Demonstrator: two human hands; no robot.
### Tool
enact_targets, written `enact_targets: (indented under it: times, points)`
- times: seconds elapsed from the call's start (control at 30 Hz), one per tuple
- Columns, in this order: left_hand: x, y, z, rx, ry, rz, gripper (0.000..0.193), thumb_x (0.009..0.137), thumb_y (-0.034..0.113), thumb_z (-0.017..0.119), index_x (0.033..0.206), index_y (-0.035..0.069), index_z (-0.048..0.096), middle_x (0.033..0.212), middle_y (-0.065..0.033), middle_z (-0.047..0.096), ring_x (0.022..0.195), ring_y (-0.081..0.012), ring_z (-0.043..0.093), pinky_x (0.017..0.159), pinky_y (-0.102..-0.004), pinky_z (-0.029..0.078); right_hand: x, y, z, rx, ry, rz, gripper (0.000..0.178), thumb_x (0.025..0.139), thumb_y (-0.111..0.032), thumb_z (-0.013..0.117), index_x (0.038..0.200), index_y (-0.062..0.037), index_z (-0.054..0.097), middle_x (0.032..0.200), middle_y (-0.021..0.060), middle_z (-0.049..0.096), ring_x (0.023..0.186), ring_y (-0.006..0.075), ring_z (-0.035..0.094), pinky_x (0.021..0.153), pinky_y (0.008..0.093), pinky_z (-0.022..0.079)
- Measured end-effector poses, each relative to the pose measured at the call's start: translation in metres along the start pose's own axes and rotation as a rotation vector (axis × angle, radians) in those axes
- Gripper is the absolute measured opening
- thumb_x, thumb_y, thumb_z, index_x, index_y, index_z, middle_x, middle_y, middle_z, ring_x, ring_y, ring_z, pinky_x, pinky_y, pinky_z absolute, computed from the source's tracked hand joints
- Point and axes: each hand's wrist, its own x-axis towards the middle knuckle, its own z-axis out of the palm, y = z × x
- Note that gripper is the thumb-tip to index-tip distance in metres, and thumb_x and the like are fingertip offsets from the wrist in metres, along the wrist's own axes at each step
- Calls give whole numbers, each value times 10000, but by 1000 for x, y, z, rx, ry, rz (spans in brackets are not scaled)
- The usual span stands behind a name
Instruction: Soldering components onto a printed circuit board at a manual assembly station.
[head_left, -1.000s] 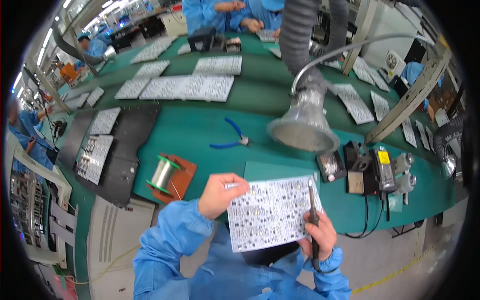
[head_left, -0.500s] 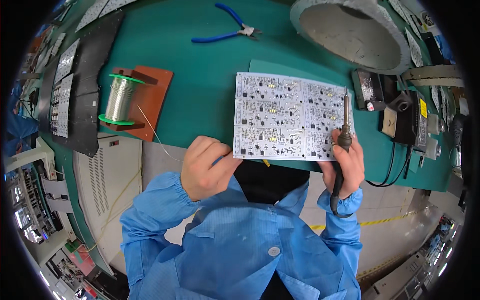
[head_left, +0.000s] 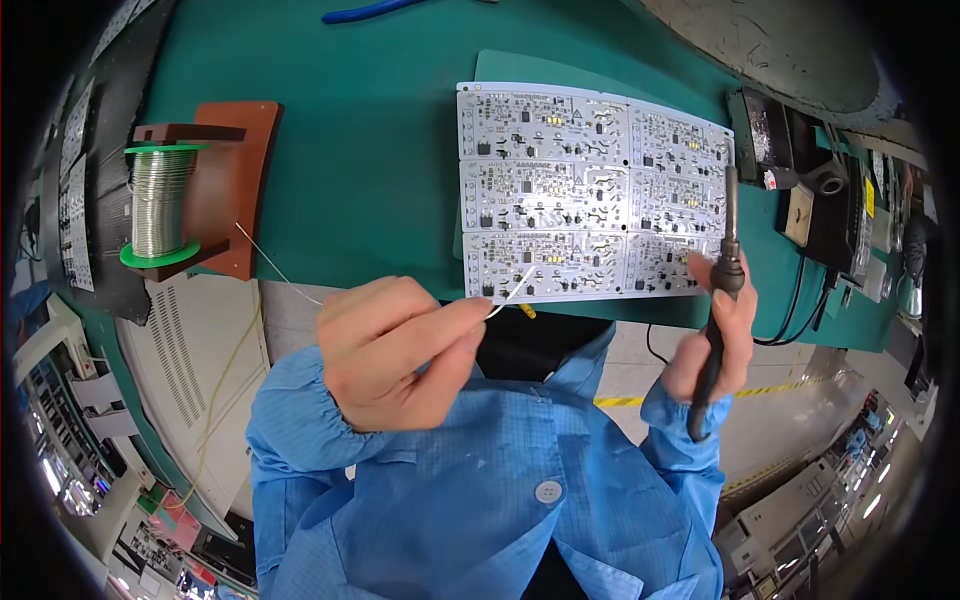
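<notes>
Between the thumb and forefinger of my left hand (head_left: 400, 350) is pinched a thin solder wire (head_left: 515, 288), its free end pointing up over the lower left part of a white circuit board panel (head_left: 550, 220). The wire trails back to a solder spool (head_left: 162, 205) with green flanges on a brown stand (head_left: 255, 190). My right hand (head_left: 725, 335) grips a soldering iron (head_left: 728, 275) by its dark handle, tip upward, beside the panel's right edge. The panel lies on the green mat in several joined sections covered with small parts.
Blue-handled pliers (head_left: 365, 12) are partly cut off at the top edge. A grey metal hood (head_left: 770, 50) overhangs the upper right. A black box with cables (head_left: 835, 230) stands at the right, and a black board rack (head_left: 110, 190) at the far left.
My left hand has left the panel's edge and now holds the solder wire's end over it. My right hand has let go of the panel and keeps the iron. The view has shifted.
</notes>
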Motion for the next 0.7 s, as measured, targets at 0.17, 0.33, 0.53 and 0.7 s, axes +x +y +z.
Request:
enact_targets:
  times: [0.17, 0.33, 0.53, 0.7]
  points:
    - [9, -7, 19, 11, 6, 78, 255, 575, -91, 651, 817, -13, 676, 594, -46, 523, 446, -118, 451, 402, -240, 295, 8, -17, -4, 129, 15, 9, 472, 959, -434, 377, 1210, -49, 481, 1026, 254, 575, 1009, 385, 541, 928, 578, 367]
    - [4, -12, 22, -3, 276, 63, 221, 548, -81, 664, 752, 2, 651, 512, -33, 472, 381, -137, 416, 358, -255, 262, 14, -22, 6, 276, 70, 10, 423, 949, -414, 405, 1129, -44, 504, 803, 150, 556, 712, 232, 514, 903, 586, 363]
    - [-3, -16, 14, -64, 225, -74, 174, 558, -85, 651, 708, -3, 622, 496, -34, 457, 374, -130, 395, 356, -245, 245, 31, -38, 22, 454, 195, 50, 211, 787, -252, 613, 774, -43, 591, 548, 58, 501, 480, 161, 415, 782, 477, 427]
    - [1, -18, 13, -63, 236, -78, 185, 532, -95, 647, 688, 2, 622, 500, -35, 457, 378, -130, 400, 359, -243, 253, 48, -47, 25, 459, 80, 29, 170, 733, -228, 646, 710, -60, 642, 515, 17, 485, 458, 137, 408, 784, 435, 433]
